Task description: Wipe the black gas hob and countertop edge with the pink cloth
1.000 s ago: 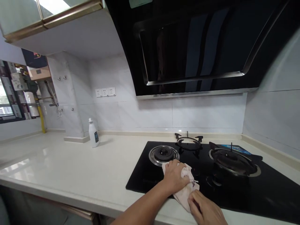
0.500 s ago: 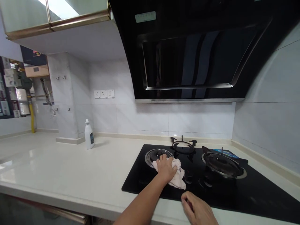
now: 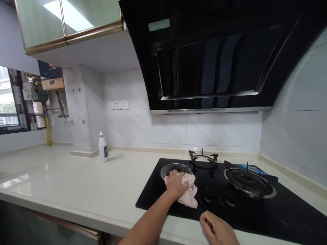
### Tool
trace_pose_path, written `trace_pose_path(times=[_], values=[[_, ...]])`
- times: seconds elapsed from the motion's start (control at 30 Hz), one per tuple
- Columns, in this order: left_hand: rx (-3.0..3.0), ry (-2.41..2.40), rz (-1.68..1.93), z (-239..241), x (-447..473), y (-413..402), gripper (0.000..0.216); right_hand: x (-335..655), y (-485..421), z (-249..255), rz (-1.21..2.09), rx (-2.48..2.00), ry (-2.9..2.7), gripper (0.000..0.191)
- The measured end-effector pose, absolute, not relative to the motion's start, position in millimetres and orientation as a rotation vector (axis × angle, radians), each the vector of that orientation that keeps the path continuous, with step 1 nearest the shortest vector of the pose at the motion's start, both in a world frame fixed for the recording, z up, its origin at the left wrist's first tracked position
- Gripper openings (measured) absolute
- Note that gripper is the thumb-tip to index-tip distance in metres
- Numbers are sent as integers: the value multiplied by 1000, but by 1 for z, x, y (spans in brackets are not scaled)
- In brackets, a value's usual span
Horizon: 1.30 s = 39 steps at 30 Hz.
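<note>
My left hand (image 3: pixel 176 185) presses a pale pink cloth (image 3: pixel 189 194) onto the black glass gas hob (image 3: pixel 153 194), with its fingers over the near edge of the left burner (image 3: pixel 168 167). The cloth is bunched under the palm and spreads out to the right, close to the control knobs (image 3: pixel 207 194). By the hob's front edge, my right hand (image 3: pixel 218 229) rests on the counter in a loose fist; nothing shows in it. A pan support (image 3: pixel 203 162) sits off the left burner, behind it. The right burner (image 3: pixel 247 182) has a dark round centre and a metal ring.
A white bottle (image 3: pixel 103 149) stands on the pale countertop (image 3: pixel 76 183) left of the hob. A black range hood (image 3: pixel 204 78) slopes out overhead, beside a wall cabinet (image 3: pixel 74 23). Tiled walls close off the back and right. A blue label (image 3: pixel 251 168) lies at the hob's rear right.
My left hand and the cloth have slid a little to the left across the hob. My right hand stays by the front edge. The camera view has turned slightly left.
</note>
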<state>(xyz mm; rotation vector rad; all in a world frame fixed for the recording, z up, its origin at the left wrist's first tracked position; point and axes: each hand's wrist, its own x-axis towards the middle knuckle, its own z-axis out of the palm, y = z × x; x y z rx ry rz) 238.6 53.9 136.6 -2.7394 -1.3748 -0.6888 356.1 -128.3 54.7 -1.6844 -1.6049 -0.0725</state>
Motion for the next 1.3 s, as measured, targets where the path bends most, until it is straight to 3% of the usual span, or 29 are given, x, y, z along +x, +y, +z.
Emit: trace_pose_path(times=[0.67, 0.97, 1.3], values=[[-2487, -1727, -708, 140, 155, 101, 49, 347, -135, 61, -90, -1745, -1546, 29], [-2272, -1967, -694, 138, 77, 131, 48, 342, -137, 63, -90, -1755, -1524, 30], [-2141, -1973, -605, 133, 36, 131, 47, 352, -138, 68, 18, -1787, -1602, 31]])
